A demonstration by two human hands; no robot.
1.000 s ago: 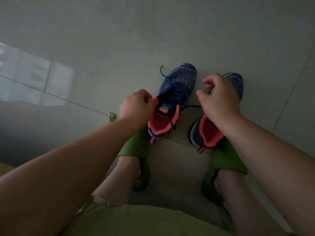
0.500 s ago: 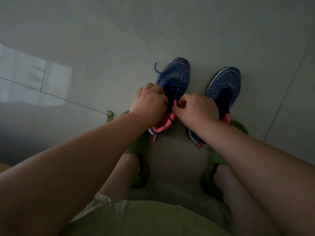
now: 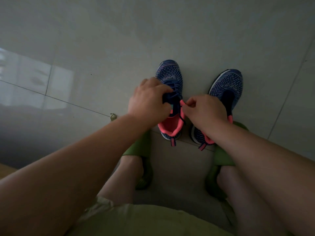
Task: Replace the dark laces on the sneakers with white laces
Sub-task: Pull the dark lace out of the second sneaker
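Now unlacing is underway: the left hand is gripping the left sneaker, the right hand seemingly pinching its dark lace at three o'clock; next, pulling it free.

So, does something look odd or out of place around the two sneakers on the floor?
Only a small crumpled greenish scrap lying on the grey tiled floor, left of the blue-and-pink knit sneakers; what it is, I cannot tell. Nothing looks spilled or damaged.

Dim grey tiled floor reflecting window light.
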